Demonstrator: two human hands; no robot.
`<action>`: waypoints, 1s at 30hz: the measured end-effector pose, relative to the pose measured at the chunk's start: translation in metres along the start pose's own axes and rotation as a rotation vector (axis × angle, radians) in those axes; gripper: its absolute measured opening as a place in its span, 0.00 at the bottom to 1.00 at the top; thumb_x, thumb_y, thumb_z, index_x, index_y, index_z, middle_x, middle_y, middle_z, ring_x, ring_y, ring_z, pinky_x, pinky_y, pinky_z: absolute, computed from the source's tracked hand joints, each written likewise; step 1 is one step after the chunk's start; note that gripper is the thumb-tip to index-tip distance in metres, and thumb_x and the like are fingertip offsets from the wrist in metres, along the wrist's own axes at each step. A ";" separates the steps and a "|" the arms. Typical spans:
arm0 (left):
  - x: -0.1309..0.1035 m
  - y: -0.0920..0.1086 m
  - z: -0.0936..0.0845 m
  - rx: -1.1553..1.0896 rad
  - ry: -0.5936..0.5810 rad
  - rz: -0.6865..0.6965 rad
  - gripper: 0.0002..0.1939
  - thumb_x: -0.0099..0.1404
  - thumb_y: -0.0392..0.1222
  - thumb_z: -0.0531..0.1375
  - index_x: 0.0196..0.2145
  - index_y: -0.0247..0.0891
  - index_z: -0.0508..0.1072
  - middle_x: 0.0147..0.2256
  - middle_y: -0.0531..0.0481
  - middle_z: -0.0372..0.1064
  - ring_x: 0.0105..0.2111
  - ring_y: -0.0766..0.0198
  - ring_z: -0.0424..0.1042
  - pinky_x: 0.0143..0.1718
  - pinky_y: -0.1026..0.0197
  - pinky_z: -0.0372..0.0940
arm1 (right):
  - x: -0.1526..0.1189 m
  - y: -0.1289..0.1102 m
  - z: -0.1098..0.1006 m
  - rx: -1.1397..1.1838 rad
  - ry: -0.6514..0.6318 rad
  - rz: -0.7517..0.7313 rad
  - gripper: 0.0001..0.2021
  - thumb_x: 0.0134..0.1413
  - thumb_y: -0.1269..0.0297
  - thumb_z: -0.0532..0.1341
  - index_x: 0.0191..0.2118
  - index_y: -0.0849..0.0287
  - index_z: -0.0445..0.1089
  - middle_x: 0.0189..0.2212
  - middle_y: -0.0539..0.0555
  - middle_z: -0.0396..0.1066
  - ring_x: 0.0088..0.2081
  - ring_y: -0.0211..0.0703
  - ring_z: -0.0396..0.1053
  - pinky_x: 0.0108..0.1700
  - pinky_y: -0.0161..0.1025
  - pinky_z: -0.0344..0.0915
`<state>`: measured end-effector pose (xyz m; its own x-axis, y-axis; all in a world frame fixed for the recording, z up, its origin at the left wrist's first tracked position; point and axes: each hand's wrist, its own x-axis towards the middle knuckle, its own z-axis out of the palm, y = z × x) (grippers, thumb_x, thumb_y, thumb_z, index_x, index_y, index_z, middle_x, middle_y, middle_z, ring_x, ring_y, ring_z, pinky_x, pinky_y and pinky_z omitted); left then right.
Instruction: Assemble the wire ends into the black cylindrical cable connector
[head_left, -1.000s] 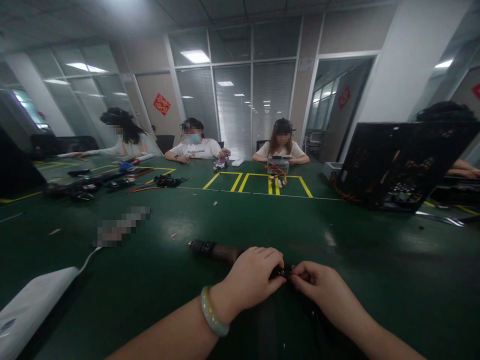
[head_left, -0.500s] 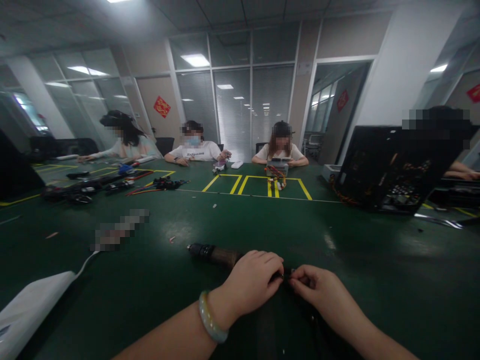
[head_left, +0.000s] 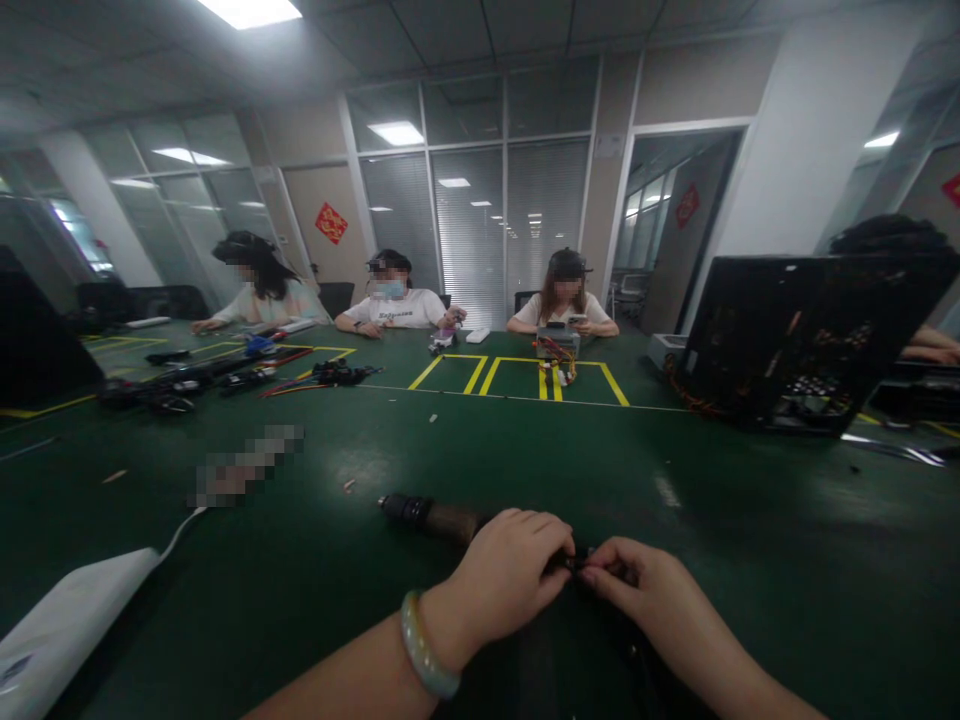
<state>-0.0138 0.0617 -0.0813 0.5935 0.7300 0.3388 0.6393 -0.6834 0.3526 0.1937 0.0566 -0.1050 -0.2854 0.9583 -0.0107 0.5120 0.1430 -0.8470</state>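
Observation:
My left hand (head_left: 514, 560), with a pale green bangle (head_left: 427, 645) on its wrist, is closed in a pinch. Opposite it, my right hand (head_left: 656, 585) is pinched too, and the fingertips of both almost meet. Between them is a small dark piece (head_left: 575, 563), too small and dim to name. Behind my left hand lies a power drill or driver (head_left: 442, 520) with a black chuck pointing left; my hand hides its rear part. Something black and long (head_left: 634, 650) runs below my right hand, its kind unclear in the dark.
On the green table (head_left: 360, 580) a white power bank (head_left: 82, 610) with a cable lies at left. Bundled black cables (head_left: 195, 375) lie at far left. A black computer case (head_left: 795, 340) stands at right. Across sit several people, one behind a power supply (head_left: 556, 340).
The view has shifted slightly, so the scene sits a little lower and to the right. My fingertips are closer together around the small dark piece.

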 end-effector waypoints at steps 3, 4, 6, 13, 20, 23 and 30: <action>0.000 0.001 -0.001 0.002 -0.005 -0.019 0.09 0.60 0.39 0.65 0.38 0.40 0.69 0.42 0.52 0.71 0.44 0.58 0.70 0.49 0.55 0.61 | 0.000 0.000 -0.001 -0.016 0.008 0.012 0.07 0.55 0.60 0.61 0.32 0.56 0.74 0.29 0.49 0.76 0.32 0.42 0.72 0.31 0.32 0.62; -0.001 0.001 -0.002 0.004 -0.006 -0.023 0.09 0.60 0.39 0.65 0.38 0.40 0.69 0.42 0.52 0.71 0.44 0.58 0.69 0.49 0.55 0.61 | 0.000 0.001 -0.001 -0.022 0.009 0.015 0.07 0.56 0.59 0.61 0.32 0.55 0.74 0.28 0.49 0.76 0.32 0.42 0.72 0.31 0.32 0.62; -0.001 0.002 -0.003 0.014 -0.006 -0.030 0.10 0.60 0.38 0.64 0.39 0.40 0.69 0.42 0.51 0.71 0.44 0.58 0.69 0.49 0.56 0.61 | 0.001 0.003 -0.001 -0.029 0.001 0.016 0.08 0.56 0.59 0.61 0.32 0.56 0.73 0.28 0.49 0.76 0.31 0.43 0.72 0.31 0.33 0.62; 0.000 0.003 -0.004 0.060 -0.029 -0.039 0.09 0.62 0.41 0.64 0.39 0.39 0.68 0.41 0.51 0.70 0.43 0.59 0.70 0.47 0.56 0.61 | 0.003 0.002 -0.002 -0.057 -0.016 0.023 0.09 0.55 0.57 0.60 0.32 0.55 0.73 0.28 0.50 0.76 0.31 0.44 0.72 0.30 0.34 0.62; 0.001 0.000 -0.003 0.071 -0.029 0.002 0.07 0.63 0.44 0.64 0.37 0.40 0.70 0.37 0.53 0.71 0.41 0.60 0.70 0.44 0.57 0.61 | 0.001 -0.004 -0.001 -0.083 -0.017 0.048 0.09 0.55 0.56 0.60 0.32 0.55 0.74 0.27 0.50 0.75 0.29 0.43 0.71 0.29 0.34 0.61; 0.001 0.000 -0.002 0.075 -0.027 0.022 0.04 0.64 0.39 0.62 0.38 0.41 0.71 0.38 0.53 0.72 0.42 0.60 0.70 0.45 0.57 0.61 | 0.001 -0.004 -0.001 -0.067 -0.025 0.038 0.09 0.55 0.56 0.60 0.32 0.54 0.74 0.27 0.50 0.76 0.30 0.44 0.71 0.30 0.34 0.62; 0.000 0.002 -0.002 0.051 -0.011 0.033 0.08 0.64 0.36 0.61 0.41 0.42 0.71 0.40 0.54 0.72 0.43 0.61 0.70 0.47 0.58 0.61 | 0.000 -0.001 -0.002 -0.093 -0.021 0.024 0.10 0.56 0.55 0.59 0.34 0.54 0.75 0.28 0.50 0.76 0.30 0.44 0.72 0.29 0.33 0.61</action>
<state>-0.0137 0.0609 -0.0789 0.6202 0.7071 0.3396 0.6428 -0.7062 0.2966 0.1950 0.0571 -0.1030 -0.2883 0.9566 -0.0426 0.5916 0.1430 -0.7935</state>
